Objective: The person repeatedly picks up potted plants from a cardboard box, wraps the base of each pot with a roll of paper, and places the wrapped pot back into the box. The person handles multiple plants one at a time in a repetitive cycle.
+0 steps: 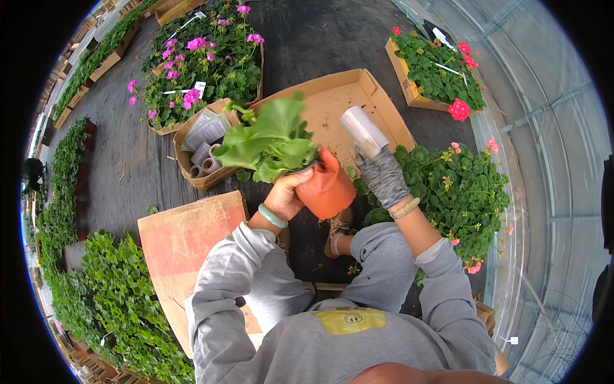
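My bare left hand (287,197) grips the rim of an orange-red plastic plant pot (326,187), which is tilted, with roots hanging under its base. A leafy green plant (273,139) leans out of the pot to the left. My right hand (381,173), in a grey knit glove, holds a roll of whitish plastic film or labels (363,127) by its lower end. Below the roll and behind the pot lies a shallow cardboard tray (331,96) with crumbs of soil in it. The roll and the pot are apart.
A cardboard box (206,184) at left holds cardboard tubes (210,164) and printed sheets (207,129). Pink geraniums (206,62) stand beyond it, red geraniums (441,72) at upper right, more geraniums (446,192) by my right arm. A flat carton (192,240) lies by my left arm.
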Action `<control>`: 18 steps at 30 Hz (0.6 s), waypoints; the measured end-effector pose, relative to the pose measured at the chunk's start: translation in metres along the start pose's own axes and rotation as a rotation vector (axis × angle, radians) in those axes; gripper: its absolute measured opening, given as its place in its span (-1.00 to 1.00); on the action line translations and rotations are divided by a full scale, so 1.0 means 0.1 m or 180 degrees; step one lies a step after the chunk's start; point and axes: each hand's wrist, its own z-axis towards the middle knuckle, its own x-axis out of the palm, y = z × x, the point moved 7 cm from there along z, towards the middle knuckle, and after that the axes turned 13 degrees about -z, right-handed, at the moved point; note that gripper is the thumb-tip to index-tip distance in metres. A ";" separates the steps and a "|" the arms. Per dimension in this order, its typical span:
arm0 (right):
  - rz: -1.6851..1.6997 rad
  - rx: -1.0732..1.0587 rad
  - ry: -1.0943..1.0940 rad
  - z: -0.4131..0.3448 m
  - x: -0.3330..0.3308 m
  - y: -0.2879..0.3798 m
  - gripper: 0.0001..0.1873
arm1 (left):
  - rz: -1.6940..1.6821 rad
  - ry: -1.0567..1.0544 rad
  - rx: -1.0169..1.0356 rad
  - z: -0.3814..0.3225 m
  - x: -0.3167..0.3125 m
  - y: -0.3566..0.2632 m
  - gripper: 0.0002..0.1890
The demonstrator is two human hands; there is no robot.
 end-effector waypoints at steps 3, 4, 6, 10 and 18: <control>-0.1433 -0.0122 -0.0086 0.00 -0.01 -0.01 -0.73 | -0.0423 0.0270 0.0012 -0.01 0.02 -0.05 -0.55; -0.0923 -0.0149 0.0110 -0.02 0.05 -0.03 -0.68 | -0.0563 0.0305 -0.0105 -0.02 0.02 -0.03 -0.54; -0.1714 -0.0989 0.0112 -0.10 0.15 0.11 -0.66 | -0.0810 0.0368 -0.0221 -0.03 0.02 -0.02 -0.51; -0.1565 -0.1200 0.0747 -0.17 0.40 0.14 -0.59 | -0.0493 0.0595 -0.0412 -0.09 0.08 0.04 -0.47; -0.2424 -0.1555 0.0150 -0.33 0.31 0.40 -0.68 | -0.0600 0.0389 -0.0255 -0.10 0.07 0.10 -0.50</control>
